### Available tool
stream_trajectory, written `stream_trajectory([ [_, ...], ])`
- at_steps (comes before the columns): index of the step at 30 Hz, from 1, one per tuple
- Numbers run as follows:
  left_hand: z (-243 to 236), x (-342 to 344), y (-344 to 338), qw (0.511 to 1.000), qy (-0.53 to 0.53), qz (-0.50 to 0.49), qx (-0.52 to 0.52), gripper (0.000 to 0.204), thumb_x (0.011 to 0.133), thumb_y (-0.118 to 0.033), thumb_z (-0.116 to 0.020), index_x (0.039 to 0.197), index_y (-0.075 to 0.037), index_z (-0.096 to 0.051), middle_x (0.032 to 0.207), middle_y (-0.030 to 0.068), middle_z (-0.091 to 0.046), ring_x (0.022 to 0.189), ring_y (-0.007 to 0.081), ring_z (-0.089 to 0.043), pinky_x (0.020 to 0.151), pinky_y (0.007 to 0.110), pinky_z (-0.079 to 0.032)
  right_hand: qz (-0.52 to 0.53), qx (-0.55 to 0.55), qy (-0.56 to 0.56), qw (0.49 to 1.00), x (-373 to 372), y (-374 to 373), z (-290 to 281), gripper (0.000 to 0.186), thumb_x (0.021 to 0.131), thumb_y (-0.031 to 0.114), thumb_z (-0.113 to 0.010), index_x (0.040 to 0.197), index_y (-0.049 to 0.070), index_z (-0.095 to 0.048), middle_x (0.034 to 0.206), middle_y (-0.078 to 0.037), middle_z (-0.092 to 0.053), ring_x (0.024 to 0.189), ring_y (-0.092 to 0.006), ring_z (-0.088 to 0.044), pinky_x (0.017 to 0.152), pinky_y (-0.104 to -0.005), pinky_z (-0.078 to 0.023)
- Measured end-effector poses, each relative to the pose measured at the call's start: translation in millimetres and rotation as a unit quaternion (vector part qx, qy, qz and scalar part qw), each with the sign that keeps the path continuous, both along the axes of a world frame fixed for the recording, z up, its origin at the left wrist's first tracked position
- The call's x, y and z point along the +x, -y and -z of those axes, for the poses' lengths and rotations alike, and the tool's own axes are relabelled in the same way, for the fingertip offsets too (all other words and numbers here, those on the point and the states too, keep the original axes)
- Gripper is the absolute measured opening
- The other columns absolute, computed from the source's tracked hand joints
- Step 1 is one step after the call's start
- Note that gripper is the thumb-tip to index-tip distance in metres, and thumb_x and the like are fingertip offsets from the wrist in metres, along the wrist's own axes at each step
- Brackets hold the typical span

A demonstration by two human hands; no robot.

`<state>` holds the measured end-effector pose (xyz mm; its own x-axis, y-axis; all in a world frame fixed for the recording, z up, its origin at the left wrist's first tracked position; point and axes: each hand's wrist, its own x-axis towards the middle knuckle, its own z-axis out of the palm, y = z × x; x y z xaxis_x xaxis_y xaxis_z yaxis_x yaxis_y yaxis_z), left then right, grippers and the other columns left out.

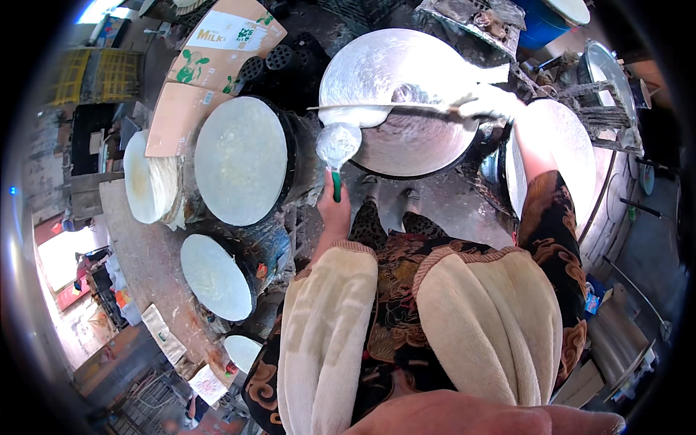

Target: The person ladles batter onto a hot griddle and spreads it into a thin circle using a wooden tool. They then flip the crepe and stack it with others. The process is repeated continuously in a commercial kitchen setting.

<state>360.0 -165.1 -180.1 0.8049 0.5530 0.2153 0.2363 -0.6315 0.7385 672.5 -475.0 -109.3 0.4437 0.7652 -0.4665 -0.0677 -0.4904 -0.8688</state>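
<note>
My left hand (334,212) is closed round the green handle of a ladle (338,145), whose bowl is coated with white batter. The ladle is at the near left rim of a large round griddle (417,148). Pale batter (362,116) lies thick along the griddle's left side, and a whitish layer covers its far half. Across the griddle's middle stretches a long thin scraper (384,108). My right hand (493,104), very bright in the light, grips the scraper's right end beyond the griddle's right rim; its fingers show poorly.
To the left stand a large round container with a pale top (241,161), a smaller one (216,277) and a layered round stack (151,177) by cardboard (206,65). Black perforated briquettes (279,58) sit behind. Another pale round surface (562,145) lies under my right forearm.
</note>
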Motion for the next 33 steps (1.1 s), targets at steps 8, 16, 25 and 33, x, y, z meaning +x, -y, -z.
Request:
stream_trajectory([
  [8,-12.5,-33.5,14.2,0.993,-0.073,0.089,-0.010,0.053,0.081,-0.005,-0.064,0.131,-0.016,-0.050,0.083,0.0184,-0.063,0.071,0.0334,-0.063,0.064,0.035,-0.050,-0.052,-0.072,0.056,0.994,29.6,-52.9,8.8,0.047,0.079,0.034,-0.066,0.114,0.003,-0.063,0.080,-0.003,-0.065,0.068,-0.0091,-0.057,0.061,-0.0254,-0.048],
  [16,-24.7,-9.5,22.4,0.971,-0.052,0.226,-0.058,0.055,0.080,-0.005,-0.067,0.131,-0.017,-0.051,0.085,0.0157,-0.064,0.073,0.0283,-0.064,0.065,0.032,-0.050,0.025,-0.104,0.074,0.992,47.1,-27.5,3.4,0.045,0.072,0.030,-0.071,0.108,0.003,-0.066,0.078,-0.005,-0.066,0.058,-0.0111,-0.056,0.052,-0.0261,-0.047],
  [25,-127.3,-15.1,-38.6,0.895,0.015,-0.024,-0.446,0.034,0.088,-0.005,-0.057,0.121,-0.009,-0.050,0.062,-0.0048,-0.044,0.047,0.0031,-0.039,0.039,0.017,-0.029,-0.088,-0.183,-0.071,0.977,63.3,18.2,-19.8,0.042,0.073,0.027,-0.071,0.108,0.004,-0.065,0.059,0.001,-0.055,0.041,-0.0064,-0.042,0.036,-0.0223,-0.030],
  [33,-143.3,-41.8,-100.8,0.778,0.263,0.017,-0.570,0.023,0.100,-0.028,-0.039,0.094,-0.006,-0.045,0.058,-0.0019,-0.037,0.043,0.0074,-0.035,0.035,0.021,-0.030,-0.064,-0.213,0.032,0.974,64.2,-39.4,-0.9,0.036,0.075,0.032,-0.072,0.099,0.007,-0.068,0.066,0.000,-0.059,0.052,-0.0071,-0.050,0.044,-0.0227,-0.039],
])
